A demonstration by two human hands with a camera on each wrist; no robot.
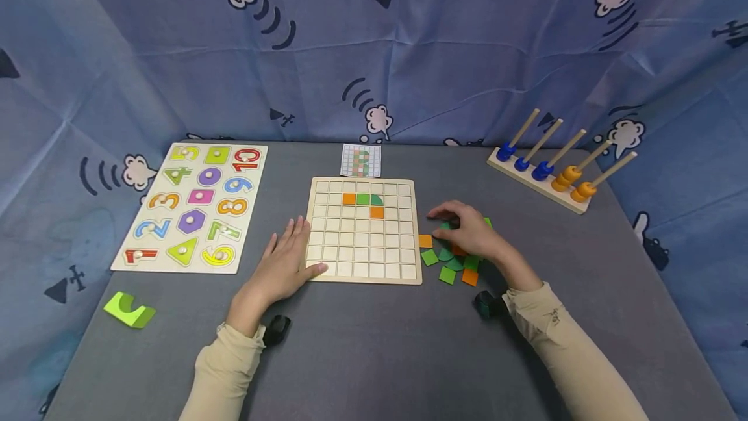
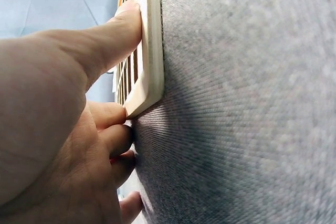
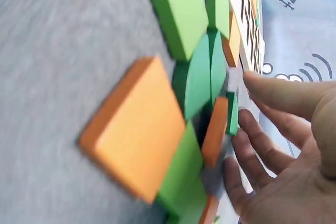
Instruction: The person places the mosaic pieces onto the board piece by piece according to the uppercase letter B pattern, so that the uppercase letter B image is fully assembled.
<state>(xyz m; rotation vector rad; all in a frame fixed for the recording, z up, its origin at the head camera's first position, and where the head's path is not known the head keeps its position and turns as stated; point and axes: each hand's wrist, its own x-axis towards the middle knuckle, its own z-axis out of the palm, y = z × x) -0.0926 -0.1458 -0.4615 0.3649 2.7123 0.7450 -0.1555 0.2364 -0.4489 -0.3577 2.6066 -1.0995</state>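
Note:
A wooden grid board (image 1: pixel 355 253) lies in the middle of the table. In its upper part sit an orange square (image 1: pixel 349 199), a green square (image 1: pixel 363 199), a dark green rounded piece (image 1: pixel 376 200) and, below that, another orange square (image 1: pixel 377 212). My left hand (image 1: pixel 283 265) rests along the board's left edge with fingers extended, its thumb (image 2: pixel 123 27) over the near corner. To the right, my right hand (image 1: pixel 470 232) hovers at a loose pile of orange, green and dark green pieces, including an orange square (image 3: pixel 142 135). Its fingers are parted, with nothing between them.
A small pattern card (image 1: pixel 347 161) lies behind the board. At left are a number-and-shape puzzle (image 1: pixel 219 258) and a light green arch block (image 1: pixel 128 310). A peg stand (image 1: pixel 543 180) with blue and orange beads stands at back right. A printed cloth hangs behind the table.

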